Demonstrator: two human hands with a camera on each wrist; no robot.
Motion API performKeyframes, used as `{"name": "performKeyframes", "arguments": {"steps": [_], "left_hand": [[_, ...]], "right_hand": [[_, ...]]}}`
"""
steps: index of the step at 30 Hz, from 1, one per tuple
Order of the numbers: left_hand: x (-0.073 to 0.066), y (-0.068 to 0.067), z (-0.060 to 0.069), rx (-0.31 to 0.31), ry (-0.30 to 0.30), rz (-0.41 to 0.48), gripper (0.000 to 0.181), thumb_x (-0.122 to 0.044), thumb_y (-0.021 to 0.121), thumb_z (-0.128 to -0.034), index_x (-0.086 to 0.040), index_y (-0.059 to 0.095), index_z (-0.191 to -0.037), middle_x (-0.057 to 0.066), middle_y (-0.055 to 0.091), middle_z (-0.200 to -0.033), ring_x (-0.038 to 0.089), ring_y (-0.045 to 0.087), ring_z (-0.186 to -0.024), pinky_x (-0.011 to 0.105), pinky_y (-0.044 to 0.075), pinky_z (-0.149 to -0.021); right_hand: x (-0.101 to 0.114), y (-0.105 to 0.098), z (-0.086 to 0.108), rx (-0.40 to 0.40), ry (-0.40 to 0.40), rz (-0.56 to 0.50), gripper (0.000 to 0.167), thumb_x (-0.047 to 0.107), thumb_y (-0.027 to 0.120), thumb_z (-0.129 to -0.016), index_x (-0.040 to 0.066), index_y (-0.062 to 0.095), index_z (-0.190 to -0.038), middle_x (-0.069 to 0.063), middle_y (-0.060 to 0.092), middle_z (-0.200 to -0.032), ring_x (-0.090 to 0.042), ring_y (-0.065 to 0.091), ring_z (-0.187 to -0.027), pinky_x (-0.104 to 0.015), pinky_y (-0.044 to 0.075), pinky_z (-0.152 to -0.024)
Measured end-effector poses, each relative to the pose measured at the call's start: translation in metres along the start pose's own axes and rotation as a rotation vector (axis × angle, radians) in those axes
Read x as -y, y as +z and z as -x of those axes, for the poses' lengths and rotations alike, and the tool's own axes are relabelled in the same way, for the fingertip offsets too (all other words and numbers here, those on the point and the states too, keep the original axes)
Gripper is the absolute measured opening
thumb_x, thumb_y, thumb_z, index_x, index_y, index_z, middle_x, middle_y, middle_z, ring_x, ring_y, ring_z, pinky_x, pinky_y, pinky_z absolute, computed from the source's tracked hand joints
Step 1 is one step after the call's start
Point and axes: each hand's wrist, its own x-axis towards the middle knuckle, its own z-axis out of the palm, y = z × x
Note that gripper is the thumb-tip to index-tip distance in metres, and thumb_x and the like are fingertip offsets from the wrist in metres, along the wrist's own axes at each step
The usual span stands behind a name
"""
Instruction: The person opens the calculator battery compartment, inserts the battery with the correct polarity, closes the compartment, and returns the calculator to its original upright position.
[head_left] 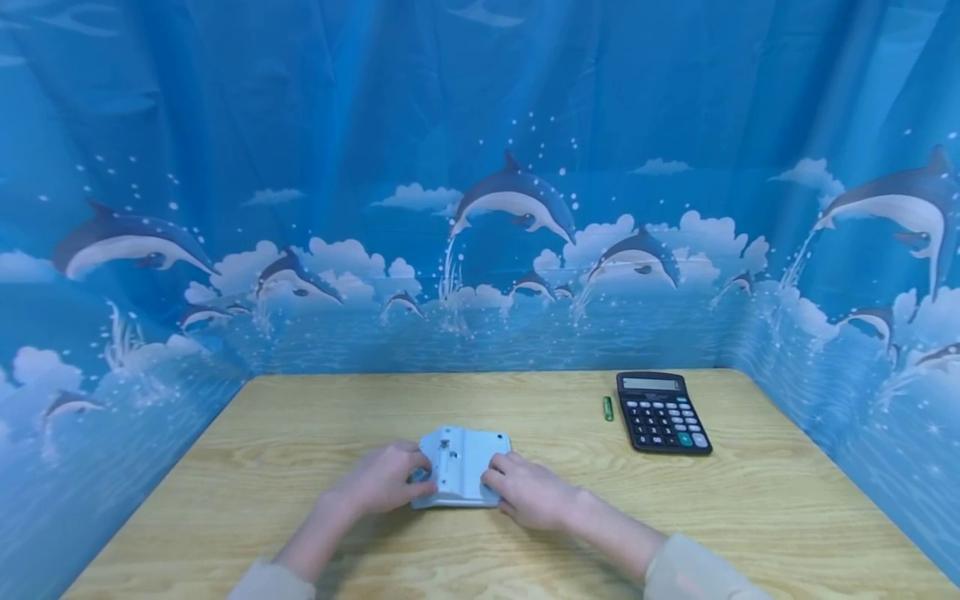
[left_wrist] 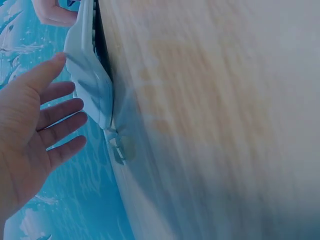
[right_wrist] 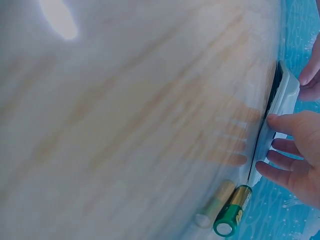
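Note:
A pale blue calculator-like device (head_left: 474,467) lies back side up on the table, with a hollow and small metal parts showing. My left hand (head_left: 388,477) is at its left edge; in the left wrist view the thumb touches the casing (left_wrist: 89,75) and the other fingers are fairly straight beside it. At the right edge, my right hand (head_left: 534,490) touches the device; its fingers look extended and spread in the right wrist view. Beyond the casing in the left wrist view sits a small pale piece (left_wrist: 119,149), too blurred to name.
A black calculator (head_left: 663,414) lies at the back right of the wooden table (head_left: 315,408). To its left is a green battery (head_left: 608,408), whose gold end shows in the right wrist view. Blue dolphin-print curtains (head_left: 360,200) enclose the table's back and sides.

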Motion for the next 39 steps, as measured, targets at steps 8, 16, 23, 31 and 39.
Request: {"name": "performKeyframes", "arguments": {"steps": [8, 16, 23, 31, 39], "left_hand": [[-0.007, 0.003, 0.004, 0.039, -0.046, 0.023, 0.035, -0.031, 0.073, -0.0774, -0.008, 0.067, -0.102, 0.002, 0.063, -0.096, 0.016, 0.06, -0.087, 0.031, 0.05, -0.074], [-0.01, 0.009, 0.006, 0.046, -0.09, 0.042, 0.04, -0.029, 0.073, -0.0777, -0.006, 0.063, -0.109, 0.006, 0.062, -0.104, 0.02, 0.06, -0.095, 0.035, 0.05, -0.08], [-0.012, 0.01, 0.008, -0.004, -0.064, 0.03, 0.032, -0.021, 0.072, -0.0793, -0.004, 0.063, -0.104, 0.006, 0.061, -0.1, 0.021, 0.059, -0.092, 0.035, 0.051, -0.078], [-0.008, 0.013, 0.01, -0.042, -0.022, 0.03, 0.024, -0.019, 0.073, -0.0781, -0.006, 0.063, -0.096, 0.001, 0.059, -0.092, 0.015, 0.057, -0.084, 0.029, 0.05, -0.071], [-0.008, 0.017, 0.012, -0.03, -0.004, 0.023, 0.024, -0.019, 0.073, -0.0777, -0.006, 0.063, -0.096, 0.002, 0.059, -0.093, 0.015, 0.055, -0.084, 0.028, 0.05, -0.071]], "right_hand": [[0.001, -0.003, -0.002, 0.001, -0.003, 0.019, 0.034, 0.016, 0.065, -0.085, 0.01, 0.058, -0.117, -0.002, 0.054, -0.11, -0.013, 0.051, -0.102, -0.022, 0.045, -0.085], [-0.001, -0.008, -0.003, 0.036, 0.021, -0.043, 0.035, 0.017, 0.065, -0.084, 0.009, 0.059, -0.118, -0.002, 0.054, -0.11, -0.013, 0.052, -0.101, -0.023, 0.046, -0.084], [-0.006, -0.02, 0.001, 0.088, 0.054, -0.185, 0.035, 0.019, 0.065, -0.086, 0.009, 0.059, -0.119, -0.003, 0.055, -0.113, -0.013, 0.053, -0.103, -0.024, 0.046, -0.083], [-0.013, -0.029, 0.012, 0.069, 0.122, -0.227, 0.033, 0.021, 0.065, -0.085, 0.009, 0.062, -0.115, -0.003, 0.06, -0.111, -0.015, 0.057, -0.1, -0.029, 0.048, -0.084], [-0.024, -0.032, 0.036, 0.156, 0.17, -0.269, 0.03, 0.018, 0.066, -0.084, 0.006, 0.063, -0.111, -0.005, 0.064, -0.102, -0.014, 0.059, -0.092, -0.03, 0.049, -0.08]]}}
